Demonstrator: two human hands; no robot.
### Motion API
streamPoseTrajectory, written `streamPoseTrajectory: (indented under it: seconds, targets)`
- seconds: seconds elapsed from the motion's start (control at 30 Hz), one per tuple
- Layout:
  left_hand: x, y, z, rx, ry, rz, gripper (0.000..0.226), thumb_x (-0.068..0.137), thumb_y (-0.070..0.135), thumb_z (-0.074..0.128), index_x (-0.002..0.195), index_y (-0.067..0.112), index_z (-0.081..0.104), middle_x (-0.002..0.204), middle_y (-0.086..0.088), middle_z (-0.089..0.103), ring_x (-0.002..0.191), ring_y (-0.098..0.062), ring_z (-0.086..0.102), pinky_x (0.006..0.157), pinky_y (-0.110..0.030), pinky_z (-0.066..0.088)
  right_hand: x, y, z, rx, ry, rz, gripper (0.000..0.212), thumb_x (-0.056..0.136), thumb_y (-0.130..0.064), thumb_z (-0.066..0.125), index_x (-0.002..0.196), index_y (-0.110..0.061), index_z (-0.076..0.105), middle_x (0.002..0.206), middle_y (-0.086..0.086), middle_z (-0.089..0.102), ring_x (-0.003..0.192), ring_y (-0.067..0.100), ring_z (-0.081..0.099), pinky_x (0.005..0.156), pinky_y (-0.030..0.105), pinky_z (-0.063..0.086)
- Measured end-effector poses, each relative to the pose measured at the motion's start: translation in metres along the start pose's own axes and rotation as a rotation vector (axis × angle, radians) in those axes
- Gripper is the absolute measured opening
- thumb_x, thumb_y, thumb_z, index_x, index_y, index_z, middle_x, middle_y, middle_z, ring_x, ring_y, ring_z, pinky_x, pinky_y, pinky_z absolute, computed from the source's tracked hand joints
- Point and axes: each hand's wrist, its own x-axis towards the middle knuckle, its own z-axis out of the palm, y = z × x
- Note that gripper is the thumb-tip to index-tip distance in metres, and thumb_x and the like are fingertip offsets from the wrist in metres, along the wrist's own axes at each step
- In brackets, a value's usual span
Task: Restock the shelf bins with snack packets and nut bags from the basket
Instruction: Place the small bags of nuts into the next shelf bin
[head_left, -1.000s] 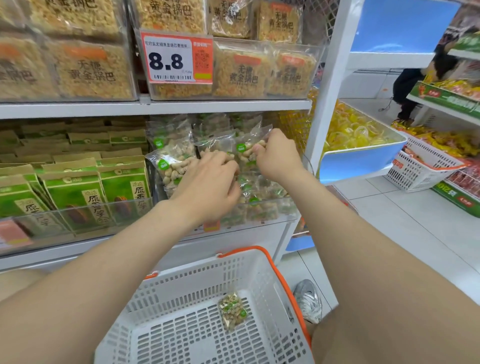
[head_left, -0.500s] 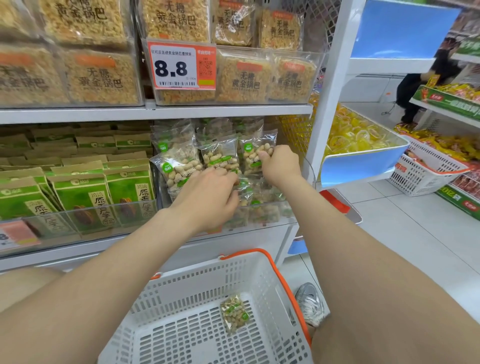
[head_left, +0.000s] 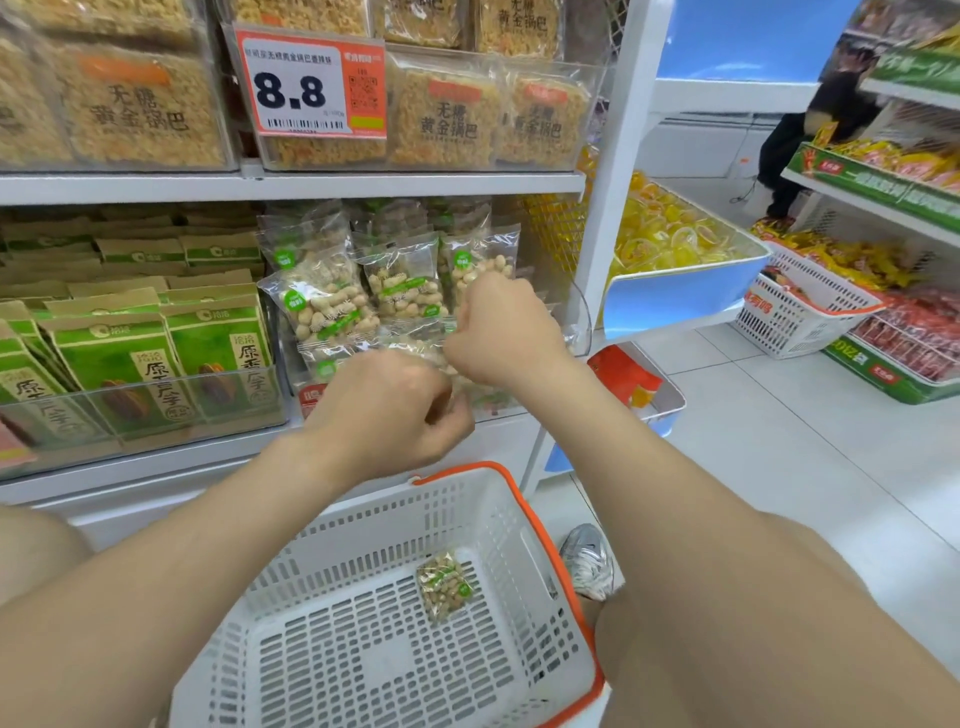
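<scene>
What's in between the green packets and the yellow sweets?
In the head view, clear peanut bags sit between them, then the white shelf post.

- The single head-worn view looks forward and down along both of the person's forearms.
- It faces the shelf (head_left: 291, 184) at close range, with the left hand (head_left: 384, 410) and right hand (head_left: 504, 332) mid-frame before the nut bags (head_left: 332, 312).
- The basket (head_left: 467, 499) sits just below, seen from above.
- The wide angle also takes in the white post (head_left: 608, 156) and aisle floor (head_left: 831, 441) to the right.
</scene>
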Motion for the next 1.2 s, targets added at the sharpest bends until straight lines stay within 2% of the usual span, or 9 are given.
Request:
streamPoseTrajectory:
  seconds: [0.17, 0.27, 0.47, 0.57, 0.67, 0.77, 0.9, 1.03, 1.2]
  targets:
    - [-0.038, -0.005, 0.047, 0.086, -0.489, 0.145, 0.044, 0.091, 0.042, 0.050, 0.055, 0.015, 0.053, 0.050, 0.000, 0.047, 0.043, -0.024, 0.043, 0.044, -0.030, 0.036, -0.028, 0.023, 0.011, -0.183, -0.475, -0.026, 0.022, 0.085, 0.002, 0.051, 0.066, -0.008, 0.048, 0.058, 0.010, 0.057, 0.056, 0.028, 0.074, 0.058, 0.036, 0.059]
    - [-0.057, -0.002, 0.078, 0.075, -0.735, 0.051, 0.035, 0.093, 0.036, 0.049, 0.065, 0.015, 0.054, 0.059, -0.002, 0.051, 0.050, -0.022, 0.040, 0.050, -0.033, 0.035, -0.037, 0.048, 0.039, -0.321, -0.692, -0.017, 0.017, 0.088, 0.006, 0.049, 0.074, -0.004, 0.053, 0.067, 0.014, 0.061, 0.056, 0.030, 0.067, 0.061, 0.038, 0.057]
    - [-0.101, -0.014, 0.149, 0.043, -1.121, -0.145, 0.025, 0.091, 0.038, 0.049, 0.091, 0.021, 0.068, 0.090, 0.000, 0.069, 0.081, -0.026, 0.067, 0.073, -0.042, 0.059, -0.048, 0.093, 0.108, -0.513, -0.922, 0.017, 0.026, 0.095, -0.002, 0.045, 0.073, -0.014, 0.041, 0.080, 0.005, 0.046, 0.075, 0.027, 0.046, 0.069, 0.038, 0.040]
    - [-0.124, -0.018, 0.188, 0.025, -1.265, -0.190, 0.033, 0.098, 0.040, 0.049, 0.111, 0.018, 0.070, 0.111, -0.003, 0.069, 0.100, -0.027, 0.068, 0.086, -0.045, 0.059, -0.048, 0.104, 0.134, -0.445, -0.947, 0.003, 0.019, 0.098, -0.004, 0.046, 0.110, -0.008, 0.061, 0.107, 0.009, 0.057, 0.091, 0.028, 0.058, 0.080, 0.039, 0.051]
    - [-0.145, -0.015, 0.228, -0.016, -1.323, -0.207, 0.034, 0.098, 0.033, 0.046, 0.118, 0.016, 0.067, 0.116, -0.006, 0.068, 0.102, -0.027, 0.067, 0.091, -0.045, 0.058, -0.050, 0.110, 0.152, -0.420, -0.955, -0.006, 0.044, 0.100, -0.007, 0.048, 0.144, -0.012, 0.051, 0.139, 0.013, 0.051, 0.122, 0.033, 0.057, 0.100, 0.045, 0.052]
    - [-0.161, -0.014, 0.262, -0.038, -1.346, -0.206, 0.039, 0.097, 0.029, 0.048, 0.133, 0.018, 0.061, 0.133, -0.008, 0.062, 0.112, -0.029, 0.065, 0.095, -0.044, 0.056, -0.046, 0.116, 0.166, -0.403, -0.974, 0.007, 0.044, 0.101, -0.007, 0.048, 0.145, -0.012, 0.050, 0.140, 0.014, 0.051, 0.121, 0.033, 0.057, 0.098, 0.044, 0.053]
    - [-0.171, -0.012, 0.298, 0.028, -1.275, -0.125, 0.062, 0.099, 0.017, 0.059, 0.156, 0.021, 0.036, 0.160, -0.008, 0.031, 0.135, -0.037, 0.046, 0.107, -0.049, 0.044, -0.037, 0.128, 0.178, -0.401, -0.967, 0.044, 0.041, 0.101, -0.008, 0.050, 0.142, -0.012, 0.051, 0.139, 0.012, 0.050, 0.121, 0.033, 0.057, 0.096, 0.042, 0.050]
    - [-0.174, -0.007, 0.319, 0.000, -1.283, -0.100, 0.100, 0.092, -0.008, 0.063, 0.168, 0.027, 0.008, 0.175, 0.000, -0.008, 0.159, -0.037, 0.009, 0.118, -0.055, 0.036, -0.027, 0.139, 0.188, -0.422, -0.953, 0.078, 0.041, 0.102, -0.011, 0.051, 0.142, -0.013, 0.051, 0.137, 0.012, 0.052, 0.119, 0.033, 0.058, 0.089, 0.040, 0.048]
    - [-0.192, -0.013, 0.327, 0.053, -1.316, -0.183, 0.091, 0.095, 0.007, 0.066, 0.166, 0.022, 0.010, 0.169, -0.009, 0.015, 0.147, -0.038, 0.028, 0.106, -0.048, 0.041, -0.020, 0.142, 0.201, -0.453, -0.981, 0.089, 0.038, 0.101, -0.012, 0.050, 0.138, -0.013, 0.054, 0.134, 0.011, 0.054, 0.113, 0.033, 0.060, 0.087, 0.040, 0.049]
